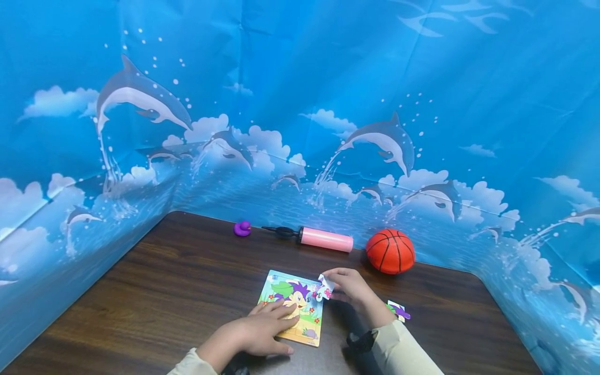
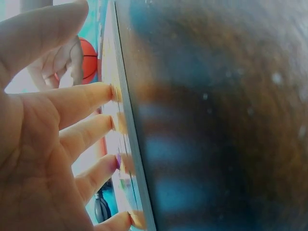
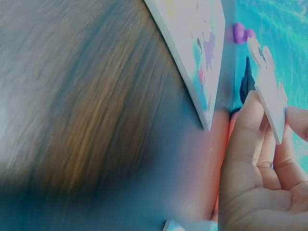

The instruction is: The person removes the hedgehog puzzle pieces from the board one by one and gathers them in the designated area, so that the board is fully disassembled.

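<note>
A jigsaw puzzle board [image 1: 304, 334] with a purple-haired hedgehog picture lies on the table. My left hand [image 1: 262, 325] rests on its lower left part, fingers spread; in the left wrist view the fingertips [image 2: 111, 92] touch the board's face. Between thumb and fingers my right hand [image 1: 351, 287] pinches a puzzle piece [image 1: 325, 289] with pink flowers, over the board's upper right corner. The right wrist view shows this piece [image 3: 272, 94] edge-on, raised off the board [image 3: 192, 79]. Another piece [image 1: 398, 311], purple and green, lies on the table beside my right forearm.
Along the back of the dark wooden table [image 1: 187, 271] lie a purple rubber duck [image 1: 242, 228], a pink hand pump [image 1: 326, 239] with a black nozzle and a small orange basketball [image 1: 391, 251]. A blue dolphin-print curtain [image 1: 281, 104] stands behind the table and at its sides.
</note>
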A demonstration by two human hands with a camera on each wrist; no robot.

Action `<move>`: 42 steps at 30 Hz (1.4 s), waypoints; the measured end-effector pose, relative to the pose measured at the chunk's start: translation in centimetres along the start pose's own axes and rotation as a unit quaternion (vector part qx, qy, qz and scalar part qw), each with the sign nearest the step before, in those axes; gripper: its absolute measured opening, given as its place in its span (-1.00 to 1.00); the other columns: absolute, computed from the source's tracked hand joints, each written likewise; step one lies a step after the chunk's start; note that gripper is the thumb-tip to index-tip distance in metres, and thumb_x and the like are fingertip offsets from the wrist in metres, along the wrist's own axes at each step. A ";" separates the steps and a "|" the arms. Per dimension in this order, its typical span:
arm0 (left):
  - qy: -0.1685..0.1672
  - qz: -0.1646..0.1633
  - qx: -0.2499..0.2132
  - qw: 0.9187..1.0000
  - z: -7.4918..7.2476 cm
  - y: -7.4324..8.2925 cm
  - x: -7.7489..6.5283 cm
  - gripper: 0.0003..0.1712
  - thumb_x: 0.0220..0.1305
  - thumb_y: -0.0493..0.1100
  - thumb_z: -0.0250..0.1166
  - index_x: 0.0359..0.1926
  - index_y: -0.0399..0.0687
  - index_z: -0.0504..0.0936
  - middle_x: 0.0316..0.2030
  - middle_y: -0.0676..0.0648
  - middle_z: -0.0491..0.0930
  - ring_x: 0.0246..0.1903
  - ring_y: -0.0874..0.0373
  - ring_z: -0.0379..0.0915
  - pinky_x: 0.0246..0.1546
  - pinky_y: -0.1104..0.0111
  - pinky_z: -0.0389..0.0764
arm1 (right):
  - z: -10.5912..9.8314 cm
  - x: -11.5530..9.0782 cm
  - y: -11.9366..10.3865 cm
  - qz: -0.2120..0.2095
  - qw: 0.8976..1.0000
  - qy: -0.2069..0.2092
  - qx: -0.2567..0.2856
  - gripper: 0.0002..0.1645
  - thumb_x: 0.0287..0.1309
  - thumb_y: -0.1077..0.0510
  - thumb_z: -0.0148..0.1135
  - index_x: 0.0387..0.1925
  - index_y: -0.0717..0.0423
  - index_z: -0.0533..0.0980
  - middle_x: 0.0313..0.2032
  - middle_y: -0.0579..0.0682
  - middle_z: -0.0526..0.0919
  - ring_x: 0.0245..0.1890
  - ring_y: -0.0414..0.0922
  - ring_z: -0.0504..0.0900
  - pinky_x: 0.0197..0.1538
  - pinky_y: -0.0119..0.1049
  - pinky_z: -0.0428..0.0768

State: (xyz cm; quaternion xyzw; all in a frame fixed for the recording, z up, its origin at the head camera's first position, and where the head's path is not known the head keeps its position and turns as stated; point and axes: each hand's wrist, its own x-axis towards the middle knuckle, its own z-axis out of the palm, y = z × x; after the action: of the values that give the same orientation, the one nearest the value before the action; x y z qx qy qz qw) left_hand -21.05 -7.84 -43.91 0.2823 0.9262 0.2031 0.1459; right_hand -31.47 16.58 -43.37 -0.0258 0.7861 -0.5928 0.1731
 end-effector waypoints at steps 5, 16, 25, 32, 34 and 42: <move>0.002 0.003 -0.003 1.000 0.1 -0.1 -0.1 -0.26 0.25 0.24 0.30 0.40 0.12 0.44 0.47 0.03 0.20 0.49 -0.13 -0.07 0.40 -0.22 -0.05 | -1.8 -0.6 1.0 0.020 0.999 0.022 0.022 -0.67 0.34 0.16 0.16 -0.02 0.33 0.60 -0.16 0.09 0.66 -0.27 -0.08 0.58 -0.14 -0.18 0.70; 0.001 0.000 -0.015 1.000 -0.2 -0.3 -0.3 -0.25 0.24 0.21 0.32 0.39 0.07 0.44 0.48 -0.02 0.19 0.49 -0.16 -0.09 0.40 -0.24 -0.08 | -8.1 -2.9 3.2 0.056 0.995 0.066 0.049 -0.62 0.39 0.15 0.08 0.06 0.34 0.56 -0.23 0.00 0.61 -0.32 -0.15 0.57 -0.22 -0.29 0.64; -0.007 0.002 -0.020 1.000 -0.2 -0.4 -0.1 -0.24 0.25 0.22 0.31 0.40 0.08 0.43 0.48 -0.02 0.19 0.49 -0.15 -0.09 0.40 -0.23 -0.10 | -14.3 -5.4 5.4 0.074 0.990 0.113 0.038 -0.60 0.39 0.12 0.11 0.06 0.34 0.58 -0.11 0.00 0.58 -0.20 -0.18 0.58 -0.10 -0.19 0.67; -0.007 0.009 -0.017 1.000 -0.1 -0.3 0.1 -0.25 0.26 0.22 0.30 0.40 0.08 0.42 0.48 -0.04 0.18 0.49 -0.17 -0.09 0.38 -0.26 -0.08 | -18.9 -7.3 7.0 0.080 0.989 0.123 0.036 -0.73 0.41 0.12 0.10 -0.17 0.08 0.72 -0.21 -0.16 0.55 -0.24 -0.26 0.50 -0.16 -0.30 0.65; -0.008 0.004 -0.019 1.000 -0.3 -0.2 0.0 -0.25 0.25 0.22 0.31 0.40 0.09 0.43 0.49 -0.02 0.17 0.49 -0.15 -0.10 0.40 -0.23 -0.10 | -19.8 -7.7 7.4 0.078 0.988 0.132 0.015 -0.73 0.40 0.12 0.11 -0.20 0.08 0.73 -0.21 -0.16 0.58 -0.24 -0.24 0.48 -0.18 -0.29 0.64; -0.008 0.001 -0.018 1.000 -0.3 -0.1 -0.1 -0.25 0.25 0.21 0.32 0.40 0.09 0.43 0.48 -0.02 0.18 0.49 -0.15 -0.09 0.40 -0.23 -0.09 | -21.2 -8.0 8.6 0.087 0.982 0.164 -0.034 -0.74 0.32 0.15 0.17 -0.27 0.21 0.72 -0.31 -0.15 0.62 -0.30 -0.17 0.43 -0.26 -0.27 0.67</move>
State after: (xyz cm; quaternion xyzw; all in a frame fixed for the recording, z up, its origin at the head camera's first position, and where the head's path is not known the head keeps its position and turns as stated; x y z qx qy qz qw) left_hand -21.16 -8.03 -43.71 0.2822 0.9209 0.2173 0.1582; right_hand -28.92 40.64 -44.49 0.1341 0.8228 -0.5445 0.0918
